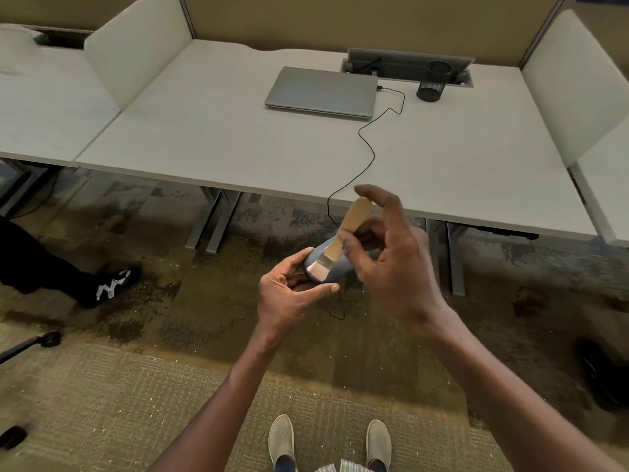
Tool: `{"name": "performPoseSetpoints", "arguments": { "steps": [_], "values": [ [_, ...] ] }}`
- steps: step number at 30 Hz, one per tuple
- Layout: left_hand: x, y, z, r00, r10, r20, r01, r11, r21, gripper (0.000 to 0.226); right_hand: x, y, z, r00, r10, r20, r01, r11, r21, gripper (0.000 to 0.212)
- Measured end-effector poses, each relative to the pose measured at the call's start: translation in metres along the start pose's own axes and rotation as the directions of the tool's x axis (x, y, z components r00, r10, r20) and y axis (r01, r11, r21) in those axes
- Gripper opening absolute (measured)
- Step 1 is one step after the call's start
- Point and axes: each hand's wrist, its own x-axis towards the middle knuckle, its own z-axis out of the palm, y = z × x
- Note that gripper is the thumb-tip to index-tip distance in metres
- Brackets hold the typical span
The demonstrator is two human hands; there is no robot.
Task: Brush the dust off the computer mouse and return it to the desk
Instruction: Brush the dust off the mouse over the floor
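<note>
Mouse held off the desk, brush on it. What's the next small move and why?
Probably another short stroke: draw the brush in the right hand across the mouse toward its near end. The bristles sit on the mouse's top, the left hand cradles it above the carpet, clear of the desk, and its cable trails back toward the laptop, so setting it down looks premature.

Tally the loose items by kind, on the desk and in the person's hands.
Laptop, closed: 1
Mesh pen cup: 1
Computer mouse, wired, in the left hand: 1
Brush, in the right hand: 1
Total: 4
</note>
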Motion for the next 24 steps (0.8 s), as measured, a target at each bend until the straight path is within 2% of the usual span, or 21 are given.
{"name": "performPoseSetpoints", "arguments": {
  "steps": [7,14,19,24],
  "values": [
    [-0.002,0.004,0.003,1.0,0.013,0.014,-0.013,1.0,0.009,0.092,0.017,-0.008,0.019,0.988,-0.02,0.155,0.035,0.995,-0.094,0.063],
    [-0.002,0.003,-0.001,1.0,0.009,0.0,-0.009,0.999,0.038,0.087,0.03,-0.011,0.019,0.992,-0.062,0.109,0.078,0.986,-0.149,0.062],
    [0.0,0.001,-0.004,1.0,-0.001,0.014,0.0,0.997,0.083,0.055,0.036,-0.016,0.024,0.99,-0.054,0.129,0.071,0.989,-0.132,0.065],
    [-0.001,0.003,-0.004,1.0,-0.007,0.019,0.005,0.998,0.06,0.054,0.043,-0.016,0.032,0.982,-0.013,0.189,0.045,0.986,-0.163,0.064]
  ]
}}
